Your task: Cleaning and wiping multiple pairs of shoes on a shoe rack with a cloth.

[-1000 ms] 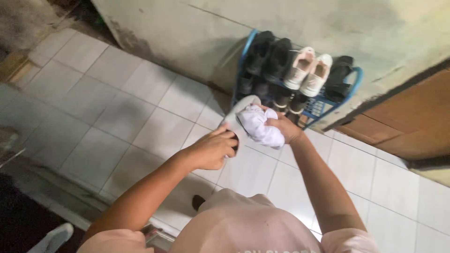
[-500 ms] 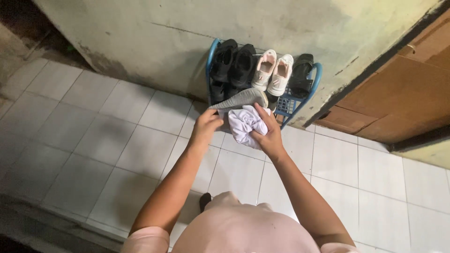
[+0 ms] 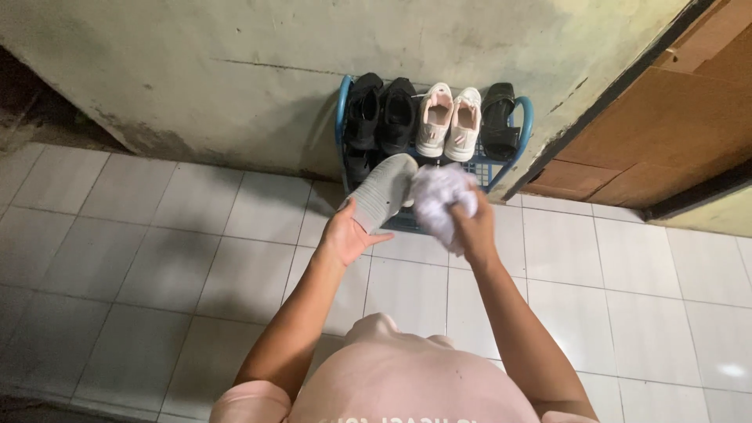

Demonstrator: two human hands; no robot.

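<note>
- Your left hand (image 3: 347, 233) cups the heel end of a grey slip-on shoe with a ribbed sole (image 3: 381, 193), fingers curled under it, sole turned up toward you and toe pointing far and right.
- The shoe hangs in the air just in front of the rack, above the tiles.
- Your right hand (image 3: 472, 227) is closed around a crumpled white cloth (image 3: 441, 197), bunched into a ball and blurred; it sits just right of the shoe, and whether it touches the shoe you cannot tell.
- Both forearms reach out from your pink shirt (image 3: 407, 380), meeting near the middle.
- Beyond the hands stands one blue metal shoe rack (image 3: 342, 110) against the wall.
- On its top row: two black shoes (image 3: 382, 112) at the left, two white-and-pink sneakers (image 3: 449, 119) in the middle, one black sandal (image 3: 499, 119) at the right.
- The floor is pale square tiles (image 3: 172, 251) with dark grout.
- The far wall is stained, weathered plaster (image 3: 235, 63); a brown wooden door (image 3: 674, 133) fills the far right.
</note>
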